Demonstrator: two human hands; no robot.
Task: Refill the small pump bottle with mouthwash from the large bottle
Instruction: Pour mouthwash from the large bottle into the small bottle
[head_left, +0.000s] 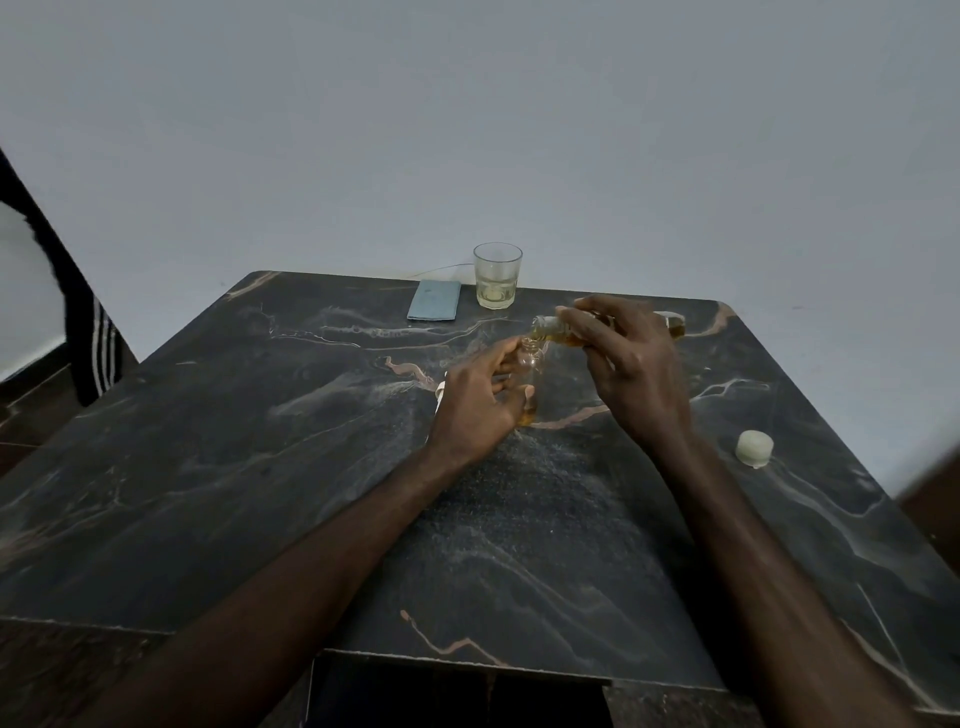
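Note:
My left hand (480, 397) grips the small clear bottle (531, 364), which stands upright on the dark marble table (260, 467) with its pump off and its neck open. A little amber liquid shows at its bottom. My right hand (621, 361) holds the large bottle (553, 330) tipped nearly level, its mouth just over the small bottle's neck. Amber mouthwash lies along the large bottle's lower side. Its far end (675, 325) sticks out beyond my fingers. Something white, partly hidden, lies behind my left hand (440, 391).
A drinking glass (496, 275) with a little pale liquid stands at the table's far edge, beside a folded blue cloth (434, 300). A white cap (754, 448) lies near the right edge. A dark chair with striped cloth (98, 353) stands at left.

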